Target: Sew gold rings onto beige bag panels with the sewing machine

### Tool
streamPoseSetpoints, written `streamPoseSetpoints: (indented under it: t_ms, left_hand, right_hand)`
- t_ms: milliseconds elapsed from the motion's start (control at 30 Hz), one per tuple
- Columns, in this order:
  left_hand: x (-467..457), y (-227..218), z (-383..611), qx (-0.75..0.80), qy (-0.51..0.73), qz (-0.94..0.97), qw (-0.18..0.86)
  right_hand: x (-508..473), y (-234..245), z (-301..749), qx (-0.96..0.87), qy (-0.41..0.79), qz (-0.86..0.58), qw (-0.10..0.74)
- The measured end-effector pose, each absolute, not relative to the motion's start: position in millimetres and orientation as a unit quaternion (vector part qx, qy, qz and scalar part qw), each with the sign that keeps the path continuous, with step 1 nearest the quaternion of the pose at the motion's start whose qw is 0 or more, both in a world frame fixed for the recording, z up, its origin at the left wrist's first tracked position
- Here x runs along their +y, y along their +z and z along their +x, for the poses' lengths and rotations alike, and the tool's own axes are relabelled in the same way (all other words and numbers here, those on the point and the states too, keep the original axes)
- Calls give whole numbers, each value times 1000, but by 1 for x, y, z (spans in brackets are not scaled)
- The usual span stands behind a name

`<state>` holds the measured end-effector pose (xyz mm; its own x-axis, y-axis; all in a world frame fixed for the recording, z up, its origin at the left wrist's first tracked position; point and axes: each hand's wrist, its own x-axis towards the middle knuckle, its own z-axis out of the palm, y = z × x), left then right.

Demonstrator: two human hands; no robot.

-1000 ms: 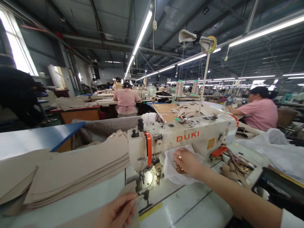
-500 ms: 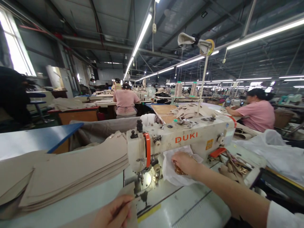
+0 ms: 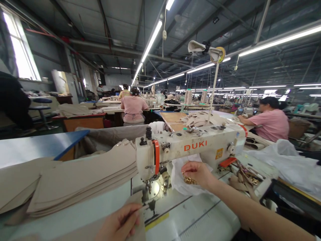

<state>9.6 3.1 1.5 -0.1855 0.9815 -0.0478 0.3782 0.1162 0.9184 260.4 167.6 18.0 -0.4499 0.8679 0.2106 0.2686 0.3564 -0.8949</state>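
My left hand (image 3: 122, 219), fingers closed, pinches the edge of a beige leather-like piece (image 3: 137, 199) at the front of the sewing machine (image 3: 190, 145). The piece lies partly under the hand, to the near left of the needle area. Under the machine's arm, my right hand (image 3: 198, 173) reaches over an open white plastic bag (image 3: 178, 182) of gold metal rings (image 3: 191, 181). Its thumb and fingers are pinched together, and a small gold ring shows at the tips. The fingers partly cover the rings.
Stacked beige panels (image 3: 85, 180) lie left of the machine. Scraps and small tools fill a tray (image 3: 244, 180) on the right, near a clear plastic bag (image 3: 286, 157). A thread stand (image 3: 213, 87) rises behind. People in pink shirts sit ahead and at right.
My right hand has lifted slightly from the gold rings, and more of them show. My left hand keeps its pinch on the beige piece. The view has shifted a little.
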Motion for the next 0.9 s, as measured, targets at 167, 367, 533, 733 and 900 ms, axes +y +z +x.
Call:
streamPoseSetpoints:
  t_ms: [167,367,533,733,900]
  left_hand:
    - [0,-2,12,647,406,539,355]
    - [-5,-3,15,628,428,537,366]
    - [-10,2,23,621,449,520,378]
    - [-11,-3,27,624,485,487,372]
    - [-10,-5,25,643,523,448,336]
  right_hand:
    - [134,22,254,-632,605,-318,366]
    - [104,24,233,-513,730,-303,336]
    - [94,12,211,-569,689,-314,320]
    - [87,-14,174,-646,624,-306,315]
    - [88,-29,161,-660,618,-291,313]
